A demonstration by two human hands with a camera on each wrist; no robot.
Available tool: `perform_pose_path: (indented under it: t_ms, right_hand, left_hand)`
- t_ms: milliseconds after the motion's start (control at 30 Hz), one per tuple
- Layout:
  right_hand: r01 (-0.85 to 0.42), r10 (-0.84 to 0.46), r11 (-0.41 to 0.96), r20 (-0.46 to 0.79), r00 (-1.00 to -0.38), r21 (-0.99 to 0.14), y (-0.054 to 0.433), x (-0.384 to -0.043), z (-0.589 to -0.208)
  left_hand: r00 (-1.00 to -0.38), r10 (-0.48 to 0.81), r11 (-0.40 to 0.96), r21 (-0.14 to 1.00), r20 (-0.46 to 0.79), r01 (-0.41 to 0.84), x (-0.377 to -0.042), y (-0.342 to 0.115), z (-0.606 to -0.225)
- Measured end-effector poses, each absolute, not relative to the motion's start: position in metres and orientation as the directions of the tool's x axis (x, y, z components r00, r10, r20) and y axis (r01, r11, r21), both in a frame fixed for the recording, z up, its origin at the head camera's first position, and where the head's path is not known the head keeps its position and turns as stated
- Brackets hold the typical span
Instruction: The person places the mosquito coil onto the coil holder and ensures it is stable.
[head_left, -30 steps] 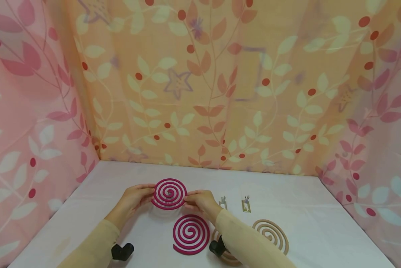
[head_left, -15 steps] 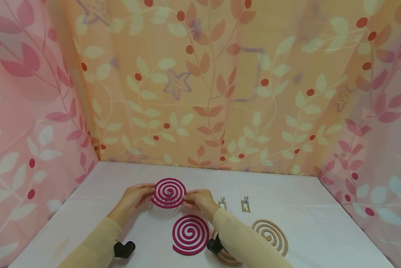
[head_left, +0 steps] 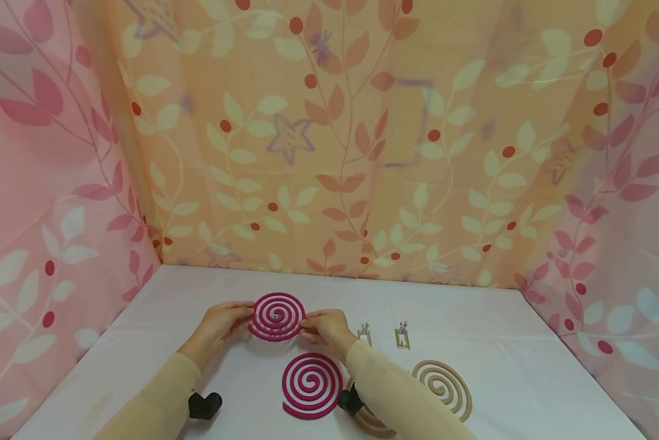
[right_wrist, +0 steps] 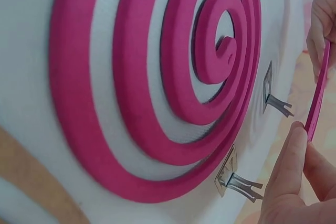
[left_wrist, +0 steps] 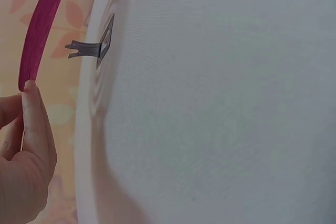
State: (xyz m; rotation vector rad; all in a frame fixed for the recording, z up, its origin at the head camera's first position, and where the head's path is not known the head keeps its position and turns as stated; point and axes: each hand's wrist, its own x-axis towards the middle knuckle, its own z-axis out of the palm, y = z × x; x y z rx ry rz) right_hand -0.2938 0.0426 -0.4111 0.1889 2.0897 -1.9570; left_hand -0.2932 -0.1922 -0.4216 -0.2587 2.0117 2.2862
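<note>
A magenta mosquito coil (head_left: 274, 339) is held up flat between my two hands. My left hand (head_left: 219, 324) pinches its left edge, thumb on top. On the opposite edge, the fingers and thumb of my right hand (head_left: 329, 330) pinch the rim. Edge-on in the left wrist view, the coil (left_wrist: 41, 32) is raised off the table. Below it stands a metal coil stand (left_wrist: 86, 49) with a forked upright prong, a gap showing between prong and coil. A second magenta coil (head_left: 307, 417) lies on the table in front of the hands.
Two more metal stands (head_left: 403, 342) sit right of my right hand. Two tan coils (head_left: 438, 386) lie at the front right, one partly hidden by the right sleeve (head_left: 401, 391). Patterned cloth (head_left: 357, 153) encloses the white table (head_left: 472, 324) at back and sides.
The held coil and both hands come slightly lower and flatter over the stand. Both hands keep their pinch; the coils and stands on the table stay put.
</note>
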Motion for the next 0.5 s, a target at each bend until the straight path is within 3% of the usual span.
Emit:
perform_pose_path:
  t_ms: [500]
  right_hand:
    - [0.240, -0.053, 0.086, -0.245, -0.968, -0.967, 0.0379, -0.2957, -0.4147]
  left_hand:
    - [-0.977, -0.039, -0.151, 0.968, -0.211, -0.203, -0.2987, -0.1915, -0.4283]
